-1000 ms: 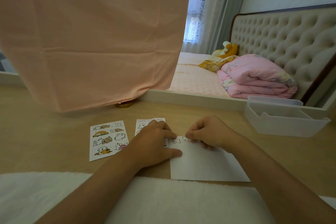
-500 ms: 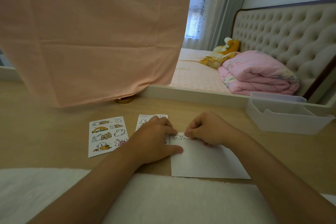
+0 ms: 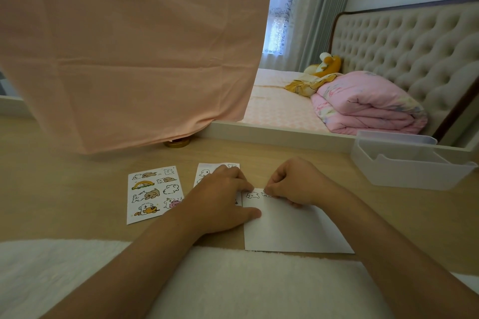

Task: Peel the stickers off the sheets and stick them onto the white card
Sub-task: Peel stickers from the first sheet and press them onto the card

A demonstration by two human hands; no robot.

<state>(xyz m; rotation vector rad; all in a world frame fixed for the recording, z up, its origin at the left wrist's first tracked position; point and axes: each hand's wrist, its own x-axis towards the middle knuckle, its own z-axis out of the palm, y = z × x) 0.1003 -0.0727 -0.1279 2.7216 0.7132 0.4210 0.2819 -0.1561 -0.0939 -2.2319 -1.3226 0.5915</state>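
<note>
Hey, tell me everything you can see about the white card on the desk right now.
The white card is a thin, plain, paper-like rectangle lying flat on the wooden desk. One outlined animal sticker sits at its far left corner. Beside it, the right hand pinches a second sticker at the far edge. The left hand rests its thumb on the card's left edge. Its near edge meets a fluffy white cloth.
</note>
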